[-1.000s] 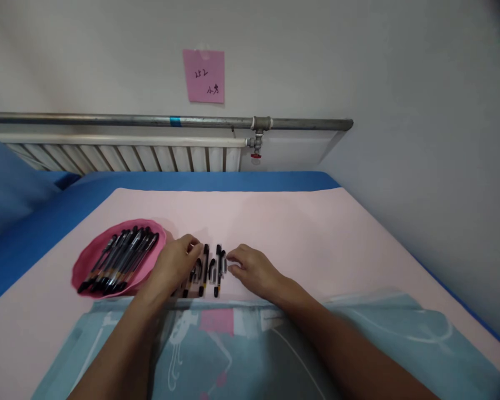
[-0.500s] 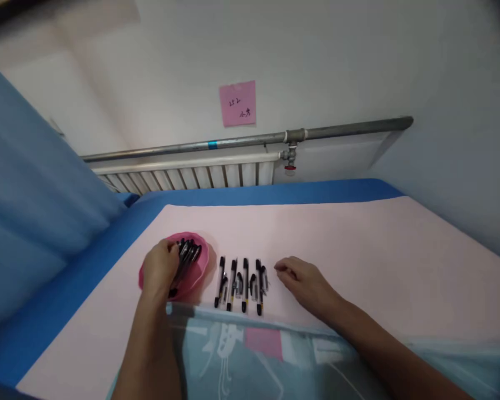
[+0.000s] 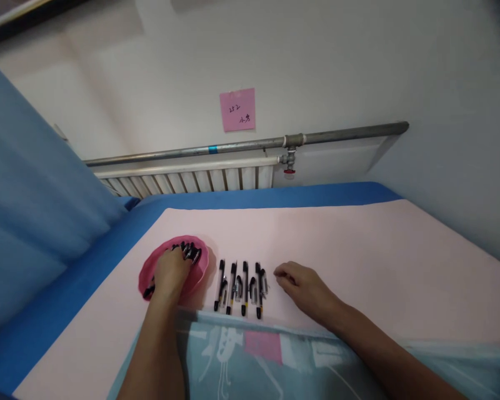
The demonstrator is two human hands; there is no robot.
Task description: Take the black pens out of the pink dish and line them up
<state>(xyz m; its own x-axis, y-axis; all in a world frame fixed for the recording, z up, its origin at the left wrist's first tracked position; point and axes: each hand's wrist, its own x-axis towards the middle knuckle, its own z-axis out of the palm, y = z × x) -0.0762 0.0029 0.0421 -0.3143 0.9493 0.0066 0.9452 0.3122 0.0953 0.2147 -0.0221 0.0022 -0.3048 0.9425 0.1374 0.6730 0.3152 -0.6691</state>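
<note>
Down in the pink bowl (image 3: 200, 278), my left hand (image 3: 173, 272) has its fingers bent onto a heap of black pens (image 3: 189, 250); the fingertips are largely hidden, and whether one pen is gripped I cannot make out. To the right of the bowl, several clear-barrelled pens (image 3: 244, 289) lie side by side in a row, roughly parallel. Pen caps (image 3: 239, 288) with black clips rest between and beside them. My right hand (image 3: 298, 280) rests on the pink surface just right of that row, fingers curled together, nothing visible in them and apart from the pens.
A pink sheet (image 3: 350, 250) covers the blue-edged surface (image 3: 275, 197). Light blue printed cloth (image 3: 300, 361) lies along the near edge. A blue curtain (image 3: 37, 205) hangs at left. Beyond are a radiator (image 3: 183, 172), a metal pipe (image 3: 350, 133) and a pink note (image 3: 237, 110).
My left hand has shifted right and deeper into the bowl, over the pens, uncovering the bowl's left side. My right hand and the row of pens stay in place.
</note>
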